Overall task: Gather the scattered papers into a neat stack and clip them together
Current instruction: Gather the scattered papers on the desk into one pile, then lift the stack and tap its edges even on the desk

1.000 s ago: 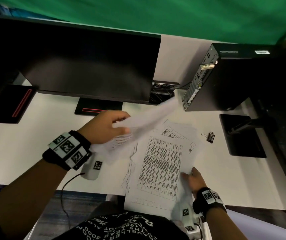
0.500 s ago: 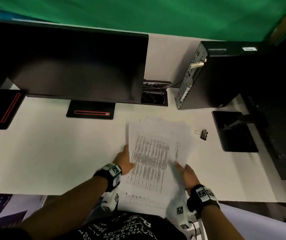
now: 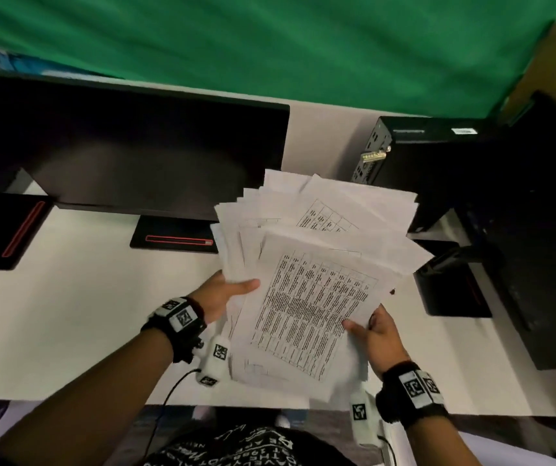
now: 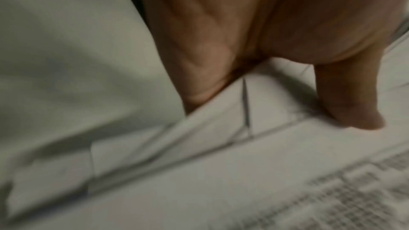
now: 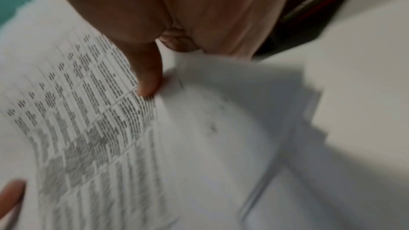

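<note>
The papers (image 3: pixel 317 297) are lifted off the white desk (image 3: pixel 68 314) as one loose, fanned bundle, held between both hands above the desk's near edge. Their long axis runs from the person's body away toward the back of the desk, leaning a little to the right at the far end. The sheets are not squared: far corners splay out in several directions, and the top sheet, printed with a dense table, sits skewed over the ones beneath.

The left hand (image 3: pixel 226 294) grips the bundle's left edge about midway along, thumb lying on top of the sheets and the other fingers hidden underneath; the left wrist view shows the thumb (image 4: pixel 352 104) pressing down on the paper. The right hand (image 3: pixel 379 334) pinches the right edge nearer the person, thumb (image 5: pixel 148 76) on the printed sheet and fingers below. Most of the bundle reaches beyond both grips, toward the monitor (image 3: pixel 128 156) and the black computer case (image 3: pixel 438 169). A second monitor stand (image 3: pixel 451 284) sits just right of the papers.
</note>
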